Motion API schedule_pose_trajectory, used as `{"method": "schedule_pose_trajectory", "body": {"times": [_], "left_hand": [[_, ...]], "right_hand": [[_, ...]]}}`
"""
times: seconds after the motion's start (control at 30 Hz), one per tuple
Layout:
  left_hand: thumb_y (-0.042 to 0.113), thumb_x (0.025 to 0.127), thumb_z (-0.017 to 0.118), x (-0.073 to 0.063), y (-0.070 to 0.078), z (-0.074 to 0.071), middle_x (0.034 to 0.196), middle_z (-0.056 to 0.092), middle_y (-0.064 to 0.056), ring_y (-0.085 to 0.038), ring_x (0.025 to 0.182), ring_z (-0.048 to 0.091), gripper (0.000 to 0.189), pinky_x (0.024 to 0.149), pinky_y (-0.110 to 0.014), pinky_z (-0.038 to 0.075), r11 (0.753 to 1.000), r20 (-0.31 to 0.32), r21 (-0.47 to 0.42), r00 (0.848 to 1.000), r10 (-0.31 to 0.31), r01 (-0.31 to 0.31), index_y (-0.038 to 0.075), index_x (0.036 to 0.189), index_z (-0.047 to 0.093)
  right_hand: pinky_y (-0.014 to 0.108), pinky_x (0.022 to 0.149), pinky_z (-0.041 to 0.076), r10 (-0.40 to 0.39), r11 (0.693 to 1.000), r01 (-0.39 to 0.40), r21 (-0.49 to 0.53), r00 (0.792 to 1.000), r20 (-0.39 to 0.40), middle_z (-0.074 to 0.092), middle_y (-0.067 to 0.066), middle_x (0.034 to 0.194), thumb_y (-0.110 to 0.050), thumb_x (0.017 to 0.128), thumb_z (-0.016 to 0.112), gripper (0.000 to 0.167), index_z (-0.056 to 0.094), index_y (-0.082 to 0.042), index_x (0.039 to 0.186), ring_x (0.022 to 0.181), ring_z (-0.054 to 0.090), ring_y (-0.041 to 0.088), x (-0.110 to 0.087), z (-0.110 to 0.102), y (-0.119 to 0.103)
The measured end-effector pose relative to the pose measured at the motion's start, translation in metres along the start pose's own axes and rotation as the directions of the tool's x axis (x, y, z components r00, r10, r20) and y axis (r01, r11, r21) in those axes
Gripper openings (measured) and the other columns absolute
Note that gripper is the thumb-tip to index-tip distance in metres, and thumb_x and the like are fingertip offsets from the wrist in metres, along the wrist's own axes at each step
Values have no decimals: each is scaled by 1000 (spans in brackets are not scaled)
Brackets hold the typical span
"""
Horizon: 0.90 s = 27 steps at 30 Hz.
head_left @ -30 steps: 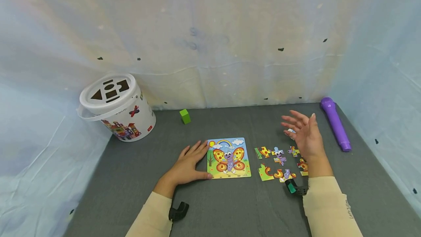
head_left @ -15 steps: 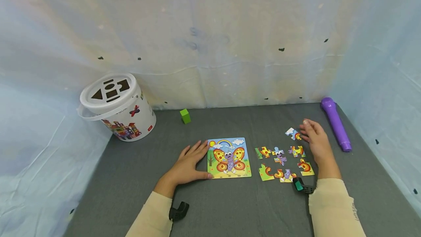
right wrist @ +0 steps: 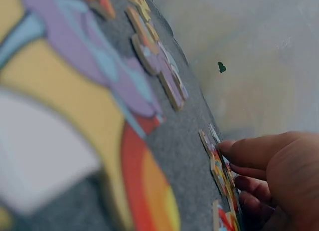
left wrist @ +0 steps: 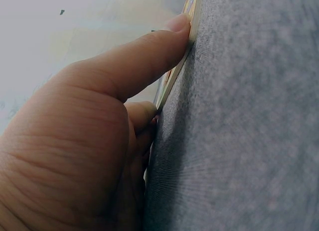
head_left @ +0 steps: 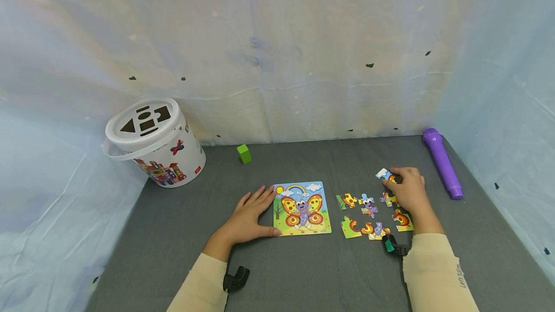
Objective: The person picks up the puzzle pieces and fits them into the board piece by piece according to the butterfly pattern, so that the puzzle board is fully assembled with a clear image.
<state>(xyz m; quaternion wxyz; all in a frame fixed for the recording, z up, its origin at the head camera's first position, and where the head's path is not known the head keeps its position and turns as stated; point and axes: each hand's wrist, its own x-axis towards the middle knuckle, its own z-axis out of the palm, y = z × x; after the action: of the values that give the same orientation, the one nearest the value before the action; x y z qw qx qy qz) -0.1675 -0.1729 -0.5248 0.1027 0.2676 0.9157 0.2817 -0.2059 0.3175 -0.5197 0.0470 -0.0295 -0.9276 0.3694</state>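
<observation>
My left hand (head_left: 251, 218), fingers straight and spread, rests on the table against the left edge of a square butterfly picture board (head_left: 303, 207). In the left wrist view its thumb (left wrist: 149, 49) presses on the board's edge. My right hand (head_left: 412, 194) pinches a puzzle piece (head_left: 383, 174) with a white cloud and blue sky, thumb and index finger on either side of it. The hand covers part of this piece. Beside and below lie more pieces: a purple-and-yellow one (head_left: 388, 199) partly under the hand, an orange-swirl one (head_left: 404, 220), and a butterfly-face one (head_left: 368, 206).
Other loose pieces, such as a green corner piece (head_left: 350, 227), lie right of the board. A purple toy microphone (head_left: 442, 163) is at the far right. A green block (head_left: 244, 153) stands at the back, with a white lidded bucket (head_left: 169, 158) at back left.
My right hand has come down from a raised, open pose, swung right past the cloud piece, then moved back left and taken hold of it. The left hand has stayed at the board.
</observation>
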Motion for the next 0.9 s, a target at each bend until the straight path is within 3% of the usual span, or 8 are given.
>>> {"method": "schedule_pose_trajectory", "body": {"times": [0.13, 0.2, 0.3, 0.4, 0.5, 0.73, 0.9], "left_hand": [[67, 89, 81, 0, 1, 0, 180, 17, 5, -21, 166, 7, 113, 128, -57, 1, 1000, -1, 5, 1000, -1, 1, 17, 175, 26], [67, 89, 82, -1, 2, 0, 180, 17, 5, -20, 166, 7, 114, 128, -57, 1, 1000, -3, 4, 1000, -3, 3, 18, 175, 26], [67, 89, 82, -1, 2, 0, 180, 17, 5, -21, 166, 7, 114, 128, -58, 1, 1000, -7, 5, 1000, 0, 0, 17, 175, 26], [66, 89, 82, -1, 2, 0, 180, 19, 4, -22, 166, 8, 112, 128, -59, 1, 1000, -12, 3, 1000, 6, -6, 17, 175, 28], [66, 89, 82, -1, 1, 0, 180, 19, 4, -22, 166, 8, 112, 128, -59, 1, 1000, -13, 5, 1000, 5, -5, 17, 175, 27], [64, 88, 84, -1, 0, 1, 180, 19, 2, -23, 166, 10, 114, 128, -59, 2, 1000, -18, -9, 1000, 6, -6, 15, 175, 28], [66, 89, 83, 0, 1, 0, 180, 17, 4, -21, 166, 8, 113, 128, -57, 1, 1000, -1, -8, 1000, -10, 10, 17, 175, 27]], "right_hand": [[72, 101, 34, 21, 1000, -21, 8, 1000, -14, 40, 40, 144, -18, 106, 71, 47, 61, 12, 140, 130, 34, 61, 0, 1, -1], [66, 95, 42, 27, 999, -27, 24, 1000, -12, 47, 38, 138, -16, 106, 71, 44, 59, 12, 138, 122, 44, 56, 0, 1, -2], [49, 75, 54, 40, 997, -41, 71, 999, 3, 56, 30, 123, -14, 105, 72, 41, 56, 10, 135, 95, 59, 42, 1, 0, -2], [36, 55, 52, 56, 989, -57, 135, 998, 12, 61, 20, 108, -16, 108, 69, 34, 57, 6, 131, 74, 59, 28, 0, -2, -6], [33, 56, 50, 48, 983, -49, 178, 999, 13, 66, 17, 102, -20, 111, 67, 33, 59, 6, 129, 72, 58, 23, -2, -5, -10], [32, 62, 50, 45, 971, -51, 234, 998, 33, 68, 15, 105, -25, 113, 64, 43, 63, 2, 146, 81, 60, 23, -6, -11, -25], [32, 77, 62, 21, 915, -50, 401, 997, 76, 68, 24, 113, -14, 113, 63, 45, 56, 5, 153, 90, 73, 22, -5, -8, -38]]}}
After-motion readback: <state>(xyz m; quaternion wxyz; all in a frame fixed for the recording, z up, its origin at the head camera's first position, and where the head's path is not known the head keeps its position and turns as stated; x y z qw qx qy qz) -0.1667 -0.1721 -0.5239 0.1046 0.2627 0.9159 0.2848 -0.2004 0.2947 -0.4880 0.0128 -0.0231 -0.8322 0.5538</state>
